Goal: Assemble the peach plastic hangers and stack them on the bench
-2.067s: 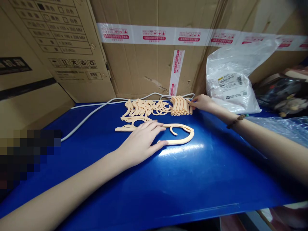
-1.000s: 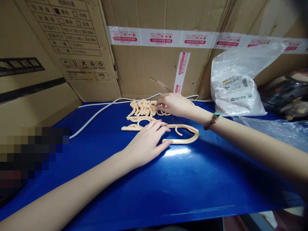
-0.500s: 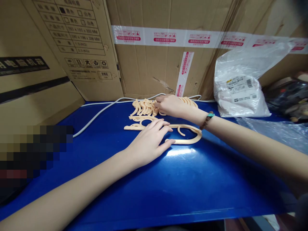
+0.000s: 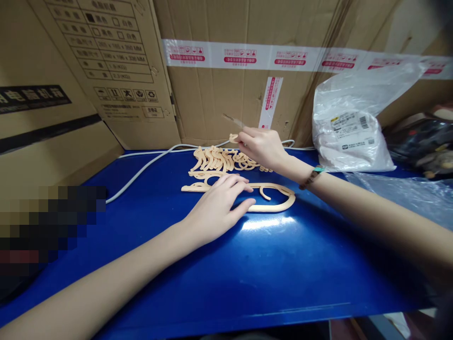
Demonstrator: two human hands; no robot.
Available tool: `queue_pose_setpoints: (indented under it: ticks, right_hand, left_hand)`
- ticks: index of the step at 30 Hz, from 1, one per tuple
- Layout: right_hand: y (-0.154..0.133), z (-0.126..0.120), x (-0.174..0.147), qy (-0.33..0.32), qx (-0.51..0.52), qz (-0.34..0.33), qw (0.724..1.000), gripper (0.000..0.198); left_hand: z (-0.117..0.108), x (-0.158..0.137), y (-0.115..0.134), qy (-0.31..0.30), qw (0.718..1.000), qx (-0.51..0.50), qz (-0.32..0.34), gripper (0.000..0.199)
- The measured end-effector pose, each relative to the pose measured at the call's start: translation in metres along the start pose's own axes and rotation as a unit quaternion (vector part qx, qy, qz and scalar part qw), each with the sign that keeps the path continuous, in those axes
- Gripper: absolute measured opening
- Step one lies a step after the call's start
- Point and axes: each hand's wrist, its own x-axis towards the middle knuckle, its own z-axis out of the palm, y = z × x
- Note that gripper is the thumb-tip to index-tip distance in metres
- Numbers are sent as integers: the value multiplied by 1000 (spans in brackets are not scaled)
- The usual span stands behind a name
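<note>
My left hand [image 4: 222,205] lies with its fingers stretched and the thumb apart over a flat, cream-coloured assembly of curved pieces [image 4: 276,207], which rests on the blue tabletop. The palm and fingers hide the assembly's middle. In a pinch, my right hand [image 4: 262,147] holds a small cream-coloured curved piece [image 4: 233,138] above the table; the fingers cover most of it. Below and behind are rows of similar cream pieces [image 4: 214,159], several hook-shaped and some ring-like, partly hidden by the right hand.
Cardboard boxes [image 4: 219,94] stand along the back and left. A white cable [image 4: 141,175] runs across the rear of the blue table [image 4: 269,278]. At the right are a white plastic bag [image 4: 348,132] with a label and a clear plastic sheet [image 4: 406,191].
My right hand has lifted from the rows of pieces and moved slightly right, now with a small cream piece in its fingers. The left hand stays nearly where it was.
</note>
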Motion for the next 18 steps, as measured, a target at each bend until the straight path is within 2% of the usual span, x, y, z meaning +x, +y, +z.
queue_pose_setpoints:
  ticks: [2, 3, 4, 6, 8, 10, 13, 15, 18]
  right_hand:
    - [-1, -12, -8, 21, 3, -9, 1000, 40]
    - [-3, -19, -15, 26, 7, -14, 1000, 41]
    - [-7, -27, -22, 28, 17, -19, 999, 41]
    - [-17, -44, -40, 33, 38, -44, 998, 37]
    - [-30, -59, -60, 32, 47, -93, 994, 32]
    - [-45, -72, -77, 20, 60, -163, 985, 27]
    - [-63, -86, -94, 47, 74, -234, 968, 27]
    - [-68, -91, -99, 56, 84, -237, 966, 26]
    - [-62, -90, -100, 36, 91, -201, 975, 25]
  left_hand:
    - [-2, 3, 1, 36, 992, -104, -57, 24]
    - [-3, 5, 1, 51, 979, -171, -98, 26]
    - [-5, 7, 0, 64, 958, -242, -142, 29]
    - [-7, 10, -1, 80, 898, -380, -210, 35]
    - [-8, 11, -2, 82, 839, -482, -239, 38]
    - [-9, 11, 0, 67, 805, -536, -245, 35]
    - [-10, 9, 6, 30, 789, -561, -248, 23]
    - [-11, 7, 10, 21, 790, -561, -246, 19]
    - [-15, 7, 12, 33, 807, -536, -246, 19]
